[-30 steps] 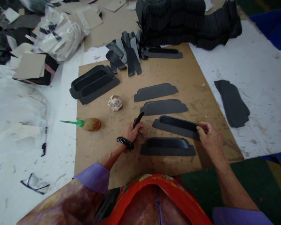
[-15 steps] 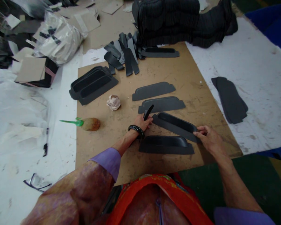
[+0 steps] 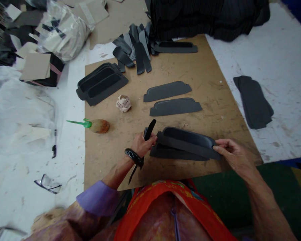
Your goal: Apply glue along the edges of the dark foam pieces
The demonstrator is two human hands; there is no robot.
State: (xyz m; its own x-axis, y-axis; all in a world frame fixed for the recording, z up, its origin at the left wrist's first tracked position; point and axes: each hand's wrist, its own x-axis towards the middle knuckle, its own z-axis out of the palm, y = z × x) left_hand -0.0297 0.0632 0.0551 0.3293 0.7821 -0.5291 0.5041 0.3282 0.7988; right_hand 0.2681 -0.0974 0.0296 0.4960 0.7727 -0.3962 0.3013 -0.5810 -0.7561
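The likeliest trouble is at the left end of the upper panel (image 3: 187, 139). The left hand (image 3: 141, 146) is closed around a narrow black tool (image 3: 149, 130) while its fingertips meet that end, so the grip there may be weak, and a slip could let the panel swing about the right hand (image 3: 237, 155). That hand pinches the other end narrowly between thumb and fingers; squeezing harder might bend the edge. The tool stands close to the panel's corner — a careless wrist turn could scuff the surface. The upper panel overlaps the lower panel (image 3: 175, 154) in view, so a drop or a drag could shove that one askew; whether the two touch, I cannot tell.

The upper panel is long and dark, nearly black, with a rounded hollow along its far side and a plain flat strip along its near side. It slants, its right end nearer the person's body, over the near part of the brown board (image 3: 110, 160). Taking the upper panel as the centre of the dial, two flat grey panels (image 3: 175, 107) lie at 11 o'clock, a crumpled paper ball (image 3: 123, 103) at 10, and a brown bottle (image 3: 100, 126) with a green spout close to 9. More dark panels (image 3: 256, 103) lie overlapping at 2 o'clock — well apart from the right hand.
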